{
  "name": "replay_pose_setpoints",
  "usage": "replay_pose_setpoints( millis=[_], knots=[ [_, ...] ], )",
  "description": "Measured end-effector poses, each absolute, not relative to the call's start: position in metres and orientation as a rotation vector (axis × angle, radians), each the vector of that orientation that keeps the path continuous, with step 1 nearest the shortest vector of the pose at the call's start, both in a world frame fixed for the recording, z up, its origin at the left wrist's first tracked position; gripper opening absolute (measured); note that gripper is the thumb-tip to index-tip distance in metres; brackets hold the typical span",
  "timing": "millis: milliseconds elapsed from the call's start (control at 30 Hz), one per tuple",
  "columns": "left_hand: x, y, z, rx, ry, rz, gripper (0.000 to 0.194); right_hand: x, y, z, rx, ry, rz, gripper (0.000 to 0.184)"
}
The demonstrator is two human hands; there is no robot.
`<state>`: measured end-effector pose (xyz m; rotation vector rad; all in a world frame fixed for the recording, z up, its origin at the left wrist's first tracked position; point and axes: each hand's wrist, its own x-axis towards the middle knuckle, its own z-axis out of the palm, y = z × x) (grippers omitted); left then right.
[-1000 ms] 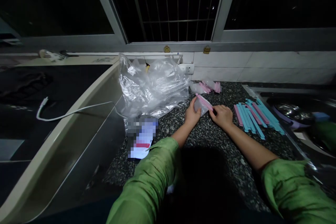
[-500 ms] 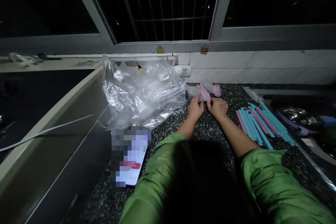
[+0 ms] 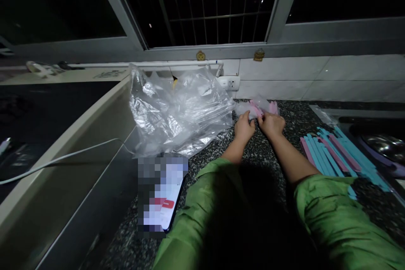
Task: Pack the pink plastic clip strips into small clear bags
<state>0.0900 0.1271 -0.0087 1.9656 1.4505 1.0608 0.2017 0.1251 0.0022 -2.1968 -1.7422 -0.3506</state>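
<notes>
At the back of the dark speckled counter, my left hand (image 3: 244,128) is closed at the near edge of a small clear plastic bag (image 3: 243,108). Its fingertips are beside a pink plastic strip (image 3: 255,107), which looks like a bag sealing clip. My right hand (image 3: 272,125) pinches the near end of that strip, its knuckles turned up and part of the grip hidden. More pink strips (image 3: 273,106) lie behind my right hand with clear plastic around them. How the strip sits on the bag is too small to tell.
A large crumpled clear plastic bag (image 3: 186,109) spreads on the left. Nearer me lies a phone (image 3: 172,194). On the right, several blue and pink strips (image 3: 335,152) lie in a row beside the sink edge. A wall socket (image 3: 232,83) is behind; a white cable (image 3: 79,151) crosses at left.
The view has turned slightly, so the scene sits further right. My right hand has tipped over a little more at the pink strip. My left hand keeps about the same place on the bag.
</notes>
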Motion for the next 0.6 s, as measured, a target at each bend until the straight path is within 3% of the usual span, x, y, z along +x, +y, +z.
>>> replay_pose_setpoints(
  millis=[367, 600],
  knots=[
    [0.054, 0.076, -0.012, 2.136, 1.283, 1.386, 0.035, 0.201, 0.120, -0.001, -1.925, -1.578, -0.388, 0.032],
    [0.009, 0.030, -0.003, 1.968, 1.417, 1.823, 0.038, 0.116, 0.121, 0.052, -1.539, -1.729, -0.276, 0.026]
  ],
)
